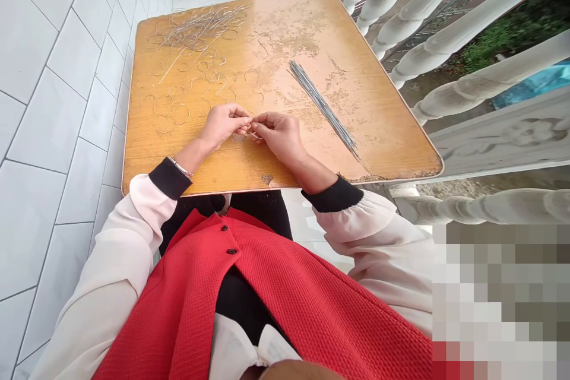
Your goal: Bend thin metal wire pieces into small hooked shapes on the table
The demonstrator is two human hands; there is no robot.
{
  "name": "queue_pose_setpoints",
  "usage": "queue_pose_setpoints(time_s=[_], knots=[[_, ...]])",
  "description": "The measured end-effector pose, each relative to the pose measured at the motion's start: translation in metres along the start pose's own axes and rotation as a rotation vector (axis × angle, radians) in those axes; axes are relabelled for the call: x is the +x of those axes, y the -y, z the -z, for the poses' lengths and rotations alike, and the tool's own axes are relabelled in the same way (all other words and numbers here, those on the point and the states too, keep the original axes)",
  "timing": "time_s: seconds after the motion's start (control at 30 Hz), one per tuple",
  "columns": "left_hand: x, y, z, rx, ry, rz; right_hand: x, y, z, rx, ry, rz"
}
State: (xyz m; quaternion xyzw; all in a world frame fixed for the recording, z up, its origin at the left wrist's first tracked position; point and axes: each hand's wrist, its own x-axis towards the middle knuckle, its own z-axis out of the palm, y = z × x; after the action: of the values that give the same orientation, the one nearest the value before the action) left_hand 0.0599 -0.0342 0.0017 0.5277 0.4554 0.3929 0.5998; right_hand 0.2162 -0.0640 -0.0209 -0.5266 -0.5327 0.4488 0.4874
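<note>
Two hands meet tip to tip above the near part of the counter (pixel 214 169). The left hand (pixel 221 124) is closed in a pinch, thumb against fingertips. Between the hands is a thin piece of wire (pixel 254 135), its exact shape too small to tell. The right hand (pixel 282 135) pinches it from the other side, fingers curled in. To work this well, I'd hold firmly with the left thumb, press with the right close to that grip, and keep both wrists low; wire so fine probably springs if a tip slips, so ends are best pointed away from the face.

A white tiled wall (pixel 53 130) runs along the left. Next, at the counter's far left, lies a tangled pile (pixel 200 27) of wire, with curved pieces (pixel 218 78) scattered nearer the hands. The yellow-brown top gives way to a worn pinkish patch (pixel 294 35); a bundle (pixel 323 107) of straight lengths lies aslant on the right. Beyond stands a white railing (pixel 445 48), with greenery (pixel 494 47) and something blue (pixel 532 86) outside.
</note>
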Motion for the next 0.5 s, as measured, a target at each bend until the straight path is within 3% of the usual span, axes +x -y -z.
queue_pose_setpoints(time_s=[0.2,0.5], knots=[[-0.0036,0.0001,0.0046,-0.070,-0.071,-0.105,0.0003,0.0050,0.0083,0.236,0.082,-0.067],[-0.0015,0.0073,0.0008,-0.068,0.026,-0.026,0.0080,0.0045,0.0057,0.135,-0.102,0.048]])
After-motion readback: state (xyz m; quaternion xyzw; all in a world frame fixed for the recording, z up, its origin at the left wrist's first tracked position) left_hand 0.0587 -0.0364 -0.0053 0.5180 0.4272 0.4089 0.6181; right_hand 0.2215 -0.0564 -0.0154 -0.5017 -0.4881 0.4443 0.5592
